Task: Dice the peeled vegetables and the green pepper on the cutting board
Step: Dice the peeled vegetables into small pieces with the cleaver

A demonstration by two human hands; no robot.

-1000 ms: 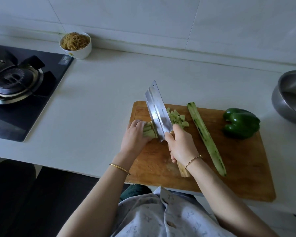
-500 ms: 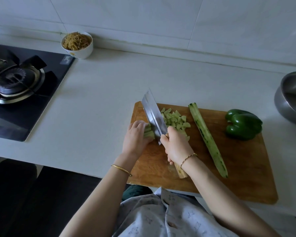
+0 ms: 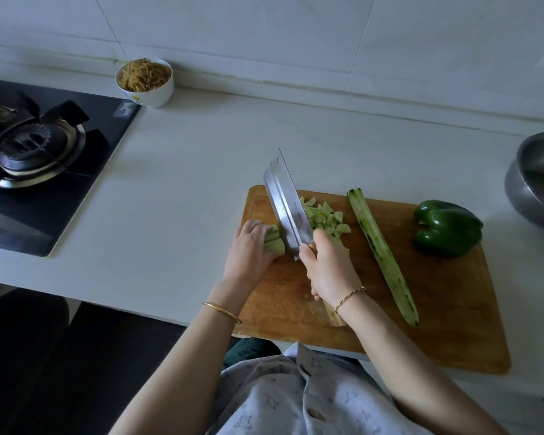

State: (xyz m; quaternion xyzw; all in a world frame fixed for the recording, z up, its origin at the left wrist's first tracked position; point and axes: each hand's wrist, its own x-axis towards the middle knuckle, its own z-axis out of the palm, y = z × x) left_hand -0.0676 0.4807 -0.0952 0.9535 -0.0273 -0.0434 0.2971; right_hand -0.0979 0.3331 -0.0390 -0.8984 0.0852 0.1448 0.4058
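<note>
The step in hand is dicing the short stub [image 3: 275, 243] of peeled vegetable at the left end of the board [image 3: 453, 309], just left of frame centre. To do it well, I judge, the cleaver [image 3: 288, 208] should drop straight down in even steps, its flat side riding the knuckles of the left hand [image 3: 248, 249], with the fingertips tucked back. Little of the stub is left to hold, so a slip toward the fingers is the risk. The left hand lies curled over the stub, fingers bent, pressing it onto the board. The right hand [image 3: 330, 268] is wrapped tight round the cleaver's handle; the blade slants toward the top of the frame, its heel low beside the stub. Dice [image 3: 325, 216] lie heaped just right of the blade. A long peeled vegetable [image 3: 380, 255] lies diagonally mid-board, and the pepper [image 3: 446, 227] sits at the board's upper right — both whole, yet to be cut.
</note>
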